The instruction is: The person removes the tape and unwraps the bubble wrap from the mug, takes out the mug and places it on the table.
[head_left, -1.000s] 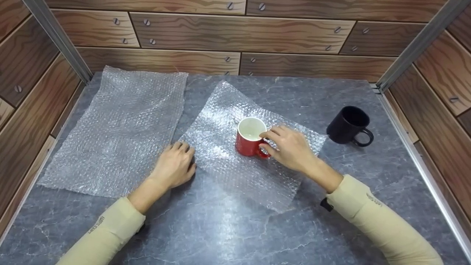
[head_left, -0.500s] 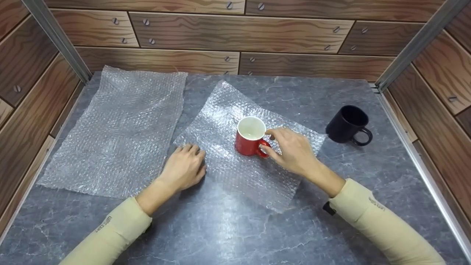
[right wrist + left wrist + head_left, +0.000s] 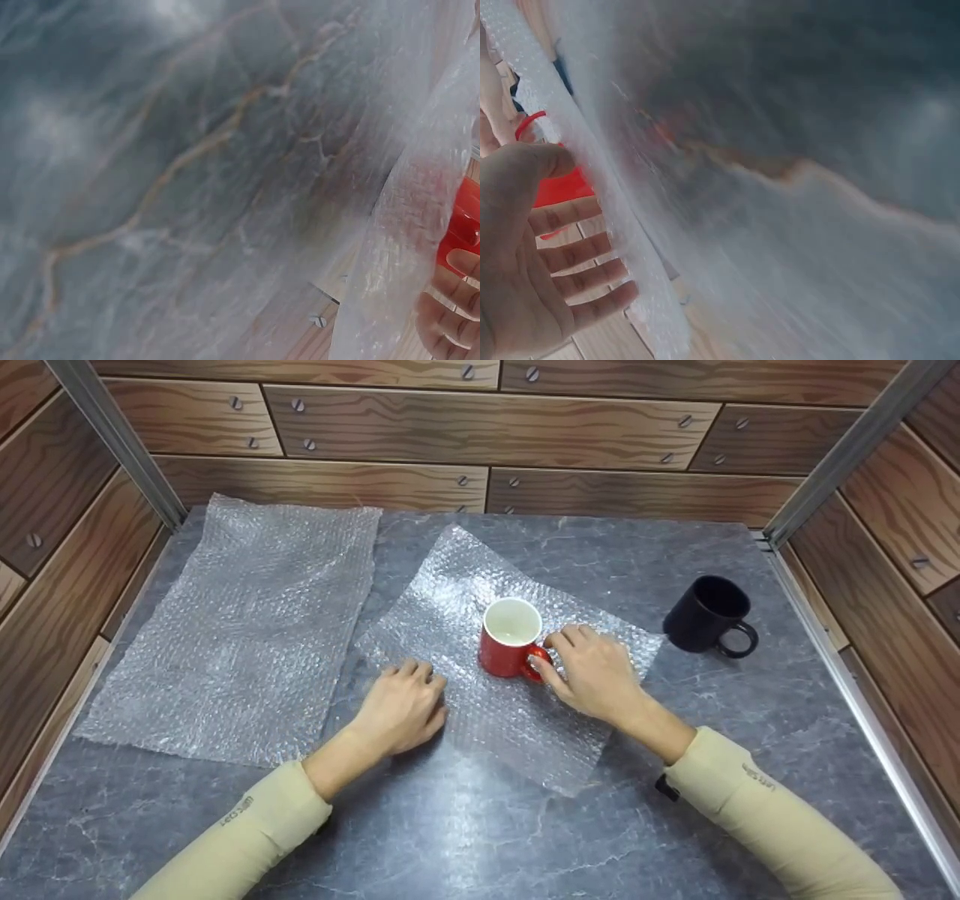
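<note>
A red mug (image 3: pixel 504 654) with a white inside stands upright on a sheet of bubble wrap (image 3: pixel 480 577) laid at an angle. My right hand (image 3: pixel 592 669) is at its handle, thumb on the near side and index finger behind, lightly pinching it. In the right wrist view, the fingers (image 3: pixel 446 319) show beside the red mug (image 3: pixel 463 221). My left hand (image 3: pixel 403 706) rests palm down on the left part of that sheet, left of the mug. From the left wrist, my left hand (image 3: pixel 544 247) shows extended fingers along the bubble wrap (image 3: pixel 604 172), gripping nothing.
A second bubble wrap sheet (image 3: pixel 247 622) lies flat on the left of the grey marbled table (image 3: pixel 465 840). At the right, a black mug (image 3: pixel 705 619) stands by the angled sheet's right corner. Wood-patterned panels (image 3: pixel 480 427) and metal posts (image 3: pixel 847 457) enclose the table.
My left hand has slid right and nearer along the sheet's edge. My right fingers have shifted from the mug's rim down to its handle. The red mug has stayed in place.
</note>
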A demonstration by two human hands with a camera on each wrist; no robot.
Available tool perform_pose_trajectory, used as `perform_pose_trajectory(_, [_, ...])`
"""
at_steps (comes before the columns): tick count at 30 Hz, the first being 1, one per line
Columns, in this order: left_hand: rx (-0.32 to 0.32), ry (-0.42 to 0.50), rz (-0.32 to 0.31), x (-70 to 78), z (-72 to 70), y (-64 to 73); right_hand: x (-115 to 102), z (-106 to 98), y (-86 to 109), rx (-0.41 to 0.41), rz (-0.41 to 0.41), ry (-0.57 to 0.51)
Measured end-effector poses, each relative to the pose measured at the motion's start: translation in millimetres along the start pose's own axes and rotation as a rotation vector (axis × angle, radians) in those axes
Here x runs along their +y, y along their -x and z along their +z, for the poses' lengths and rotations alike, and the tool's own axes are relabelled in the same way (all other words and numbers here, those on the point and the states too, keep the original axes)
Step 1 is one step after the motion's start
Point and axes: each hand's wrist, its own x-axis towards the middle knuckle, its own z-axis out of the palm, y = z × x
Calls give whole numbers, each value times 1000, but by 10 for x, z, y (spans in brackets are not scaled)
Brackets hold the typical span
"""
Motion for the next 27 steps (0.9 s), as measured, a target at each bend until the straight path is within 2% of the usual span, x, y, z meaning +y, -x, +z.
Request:
perform_pose_trajectory(8, [-43,52,-2,126,11,-64,-28,44,-16,-36,-8,49])
perform_pose_trajectory(22, [-153,14,1,255,4,-64,-32,113,-64,-81,-20,123])
perform_pose_trajectory(27, [-162,17,5,261,13,-73,-33,140,-86,-99,-33,150])
